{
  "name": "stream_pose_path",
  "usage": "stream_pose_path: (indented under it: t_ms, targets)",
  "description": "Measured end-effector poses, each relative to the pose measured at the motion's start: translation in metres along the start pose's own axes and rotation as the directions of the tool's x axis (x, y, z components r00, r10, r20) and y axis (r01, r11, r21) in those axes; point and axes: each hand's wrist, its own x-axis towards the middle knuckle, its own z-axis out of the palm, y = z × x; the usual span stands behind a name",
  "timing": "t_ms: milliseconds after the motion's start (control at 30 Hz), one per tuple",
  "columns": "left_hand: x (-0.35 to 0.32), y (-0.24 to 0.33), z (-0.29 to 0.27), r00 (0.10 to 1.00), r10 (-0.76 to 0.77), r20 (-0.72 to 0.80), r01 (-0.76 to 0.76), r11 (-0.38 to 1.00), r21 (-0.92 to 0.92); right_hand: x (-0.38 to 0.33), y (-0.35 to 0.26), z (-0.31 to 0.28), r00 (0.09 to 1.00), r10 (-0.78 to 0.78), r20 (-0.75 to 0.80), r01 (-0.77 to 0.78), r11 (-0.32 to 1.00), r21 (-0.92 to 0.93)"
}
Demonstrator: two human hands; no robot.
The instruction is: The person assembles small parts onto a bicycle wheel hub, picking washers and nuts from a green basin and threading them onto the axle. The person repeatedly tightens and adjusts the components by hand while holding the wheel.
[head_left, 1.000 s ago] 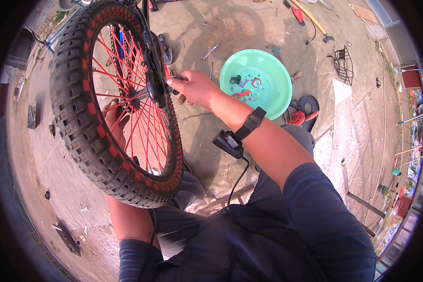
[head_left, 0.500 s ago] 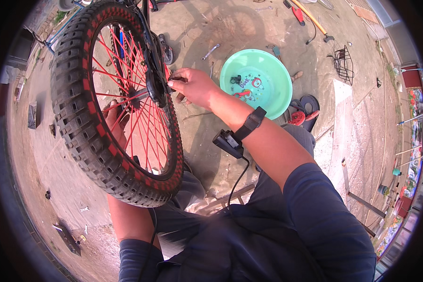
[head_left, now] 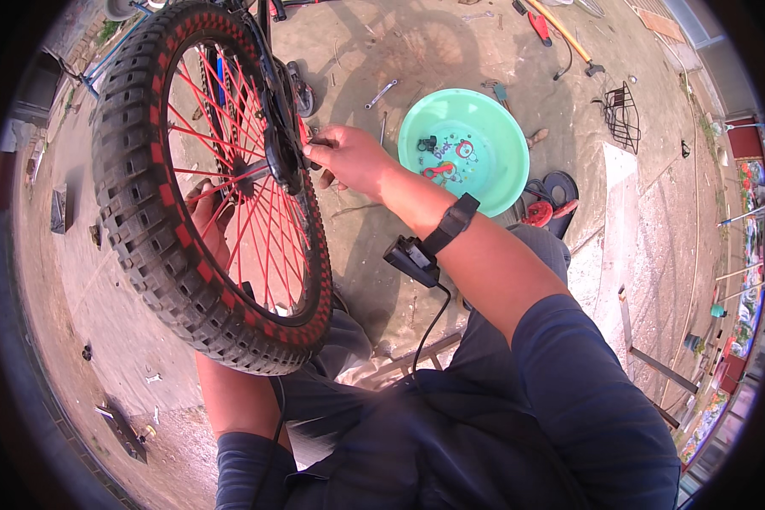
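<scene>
A bicycle wheel with a knobbly black tyre (head_left: 157, 246) and red spokes (head_left: 268, 225) stands upright on the left in front of me. Beside its hub (head_left: 245, 177), the black fork end (head_left: 286, 160) runs down on the wheel's right side. My right hand (head_left: 353, 160) is closed in a pinch by that fork end, thumb against the fingertips; whatever lies between them is too small to make out. On the wheel's other side, my left hand (head_left: 210, 225) reaches up close to the hub. Spokes and rim partly cover it, so its grip cannot be read.
A green basin (head_left: 493, 191) holding small parts stands on the ground to the right. Around it lie a spanner (head_left: 381, 94), a pair of sandals (head_left: 561, 200), a black wire basket (head_left: 622, 117) and a yellow-handled pump (head_left: 561, 30). A cable (head_left: 429, 331) hangs from my right wrist.
My right fingers have shifted very slightly at the fork end. The wheel and my left hand look the same.
</scene>
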Motion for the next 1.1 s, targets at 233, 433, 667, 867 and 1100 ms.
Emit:
stream_pose_path:
  t_ms: [233, 433, 667, 867, 1100]
  targets:
    - [-0.0019, 0.0049, 0.0016, 0.999, 0.017, 0.036, -0.016, 0.999, -0.031, -0.0005, -0.0019, 0.0012, 1.000, -0.015, -0.008, 0.015, 1.000, 0.000]
    - [-0.0009, 0.0037, 0.0029, 0.996, 0.009, 0.084, -0.007, 1.000, -0.023, 0.0012, -0.0026, -0.0038, 0.998, 0.054, 0.008, -0.054, 0.997, -0.047]
    - [0.0005, 0.0053, 0.0040, 0.998, -0.058, 0.039, 0.059, 0.998, -0.013, -0.0009, -0.0014, 0.0030, 0.999, -0.011, -0.037, 0.012, 0.999, 0.032]
    - [-0.0033, 0.0040, 0.0068, 0.983, 0.090, 0.162, -0.072, 0.991, -0.111, -0.0004, -0.0012, -0.0038, 0.997, 0.063, 0.037, -0.061, 0.998, -0.031]
    - [0.0015, 0.0052, 0.0045, 0.999, -0.018, 0.047, 0.020, 0.999, -0.046, 0.0025, 0.0001, -0.0020, 1.000, 0.021, 0.012, -0.021, 1.000, -0.023]
